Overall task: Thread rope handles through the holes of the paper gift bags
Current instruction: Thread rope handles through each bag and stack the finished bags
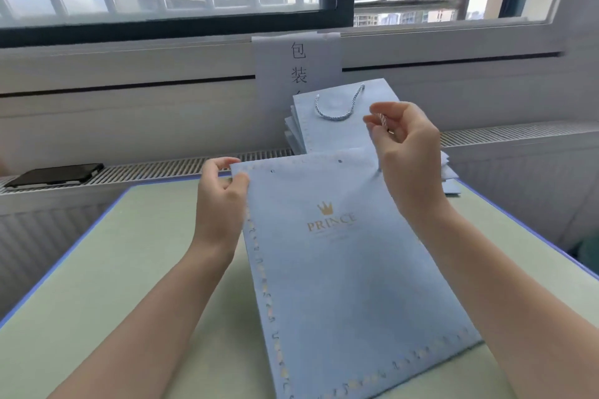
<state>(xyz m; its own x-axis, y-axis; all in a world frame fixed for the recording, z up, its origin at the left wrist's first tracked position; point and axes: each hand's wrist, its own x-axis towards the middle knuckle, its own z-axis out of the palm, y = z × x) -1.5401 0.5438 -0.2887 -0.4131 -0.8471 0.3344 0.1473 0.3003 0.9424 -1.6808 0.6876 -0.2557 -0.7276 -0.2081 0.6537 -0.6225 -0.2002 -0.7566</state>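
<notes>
The gift bag (pixel 350 269) runs off the bottom edge. Behind it, the stack of bags (pixel 324 136) hides the lower characters of the paper sign (pixel 296 61). The right hand (pixel 405 152) covers most of the rope (pixel 384 121) it pinches, and the bag's top right corner.

I'm seeing a matt pale-blue paper gift bag (pixel 340 269) carrying shiny gold foil print. At twelve o'clock, a twisted blue-white rope handle (pixel 338 107) is looking corded. The green table top (pixel 113 269) is appearing smooth and matt.
</notes>
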